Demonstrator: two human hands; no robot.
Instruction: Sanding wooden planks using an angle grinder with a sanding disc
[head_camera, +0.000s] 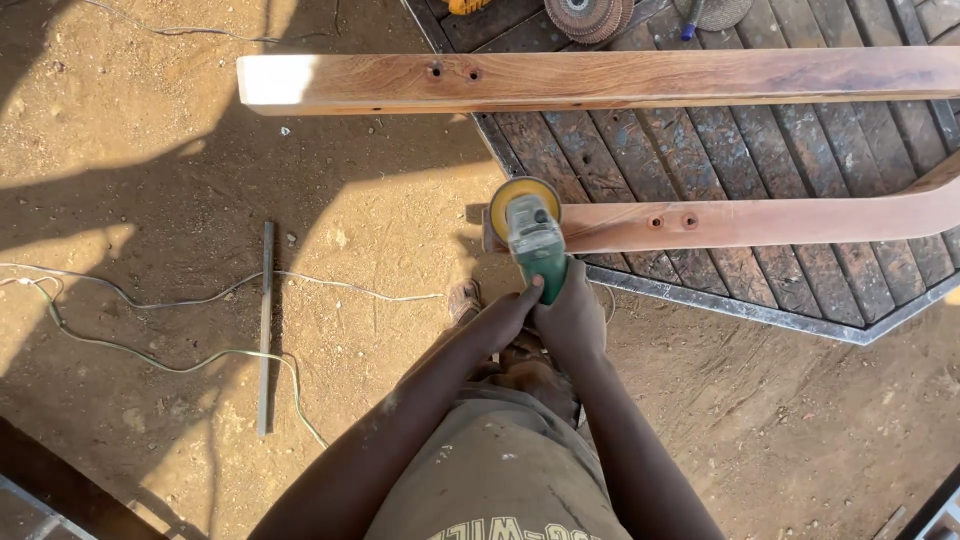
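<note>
A green angle grinder (535, 238) with a yellow disc (522, 193) is pressed against the left end of a curved reddish wooden beam (760, 222). My right hand (573, 318) grips the grinder's body from behind. My left hand (508, 312) rests against the grinder's rear, its thumb on the green casing. A second, straight wooden beam (600, 78) with two holes lies farther away, parallel to the first.
Both beams rest over a dark slatted metal panel (740, 160) with a grey frame edge. Sanding discs (588, 16) lie at the top. On the sandy ground to the left are a thin metal rod (266, 330) and loose white cables (180, 300).
</note>
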